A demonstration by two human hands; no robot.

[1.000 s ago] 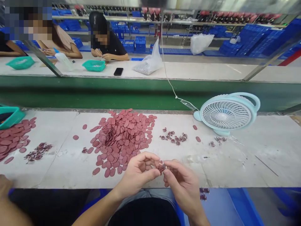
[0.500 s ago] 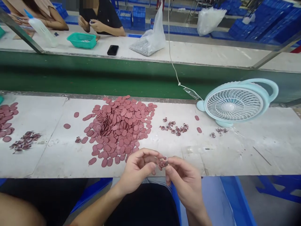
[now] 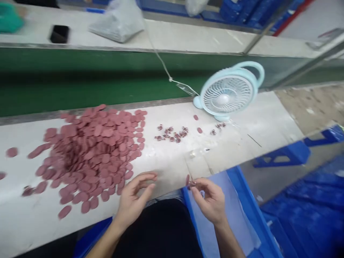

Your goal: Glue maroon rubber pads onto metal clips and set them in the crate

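My right hand (image 3: 209, 199) pinches a small dark red and silvery piece (image 3: 191, 184) with a reddish oval disc (image 3: 187, 179) at it, over the table's front edge. To its left, my left hand (image 3: 135, 197) has thumb and fingers apart, with nothing visible between them. Beside the left hand lies a big heap of reddish oval discs (image 3: 99, 143). Beyond the hands, several small dark red and silvery pieces (image 3: 173, 134) lie in a loose cluster. Two single discs (image 3: 199, 130) rest to the right of that cluster.
A light blue fan (image 3: 228, 95) stands at the table's back right, with a cord beside it. More small pieces (image 3: 217, 128) lie in front of the fan. A blue container (image 3: 242, 179) with a pale liner is below the table edge. Across the green strip are a phone (image 3: 59, 34) and a bag (image 3: 119, 21).
The view has swung right. My left hand has come off the small piece and moved away to the left; my right hand still holds it.
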